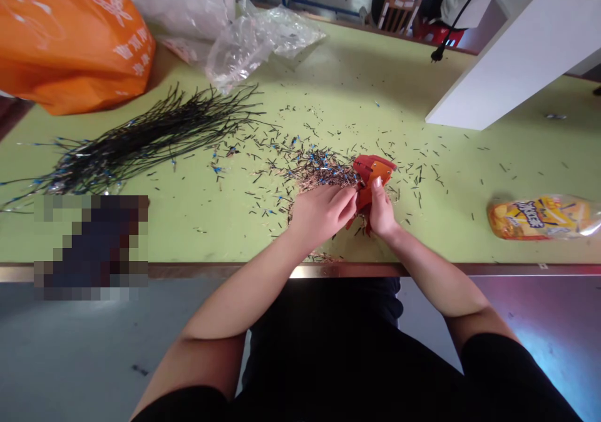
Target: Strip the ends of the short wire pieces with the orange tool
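My right hand (382, 212) is wrapped round the handles of a red and orange wire stripper (375, 168), its thumb lying along the tool's side. Close against the stripper, my left hand (323, 214) has its fingers curled in a pinch; what they hold is hidden. Beyond my left hand lies a heap of short black clippings with blue bits (323, 162). Further left, a loose bundle of long black wires (154, 131) stretches across the green table, with blue and shiny bits at its near end.
An orange bag (70, 40) and crumpled clear plastic (263, 40) stand at the back left. A white upright panel (507, 52) rises at the right, near a yellow bottle-shaped package (539, 217). A blurred-out dark object (96, 240) lies at the front left edge. People sit beyond the table.
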Tool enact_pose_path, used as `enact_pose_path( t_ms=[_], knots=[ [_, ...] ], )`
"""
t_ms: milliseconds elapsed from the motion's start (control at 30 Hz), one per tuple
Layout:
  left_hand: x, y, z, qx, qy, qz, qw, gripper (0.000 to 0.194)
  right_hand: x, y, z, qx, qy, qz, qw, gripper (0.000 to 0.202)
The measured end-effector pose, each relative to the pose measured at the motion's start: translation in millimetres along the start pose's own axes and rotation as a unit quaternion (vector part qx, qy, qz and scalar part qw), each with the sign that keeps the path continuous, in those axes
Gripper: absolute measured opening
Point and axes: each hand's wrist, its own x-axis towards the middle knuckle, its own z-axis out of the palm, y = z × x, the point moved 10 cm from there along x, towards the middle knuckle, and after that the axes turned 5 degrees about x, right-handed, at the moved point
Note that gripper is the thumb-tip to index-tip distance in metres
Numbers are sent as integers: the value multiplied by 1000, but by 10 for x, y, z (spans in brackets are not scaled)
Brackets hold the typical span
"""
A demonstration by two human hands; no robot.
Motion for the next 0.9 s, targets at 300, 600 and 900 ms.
enact_pose_path(
  t_ms=[300, 600, 900],
  knots=[
    [-14, -99, 51, -35, -15, -37, 999, 17, 25, -38, 139, 42, -62, 15, 997, 74],
    [-33, -549, 100, -115, -9, -138, 984, 27, 5, -91, 162, 115, -197, 88, 970, 77],
    [-78, -645, 183, -95, -10, -150, 984, 33, -110, -85, 290, 91, -264, 107, 954, 72]
  ],
)
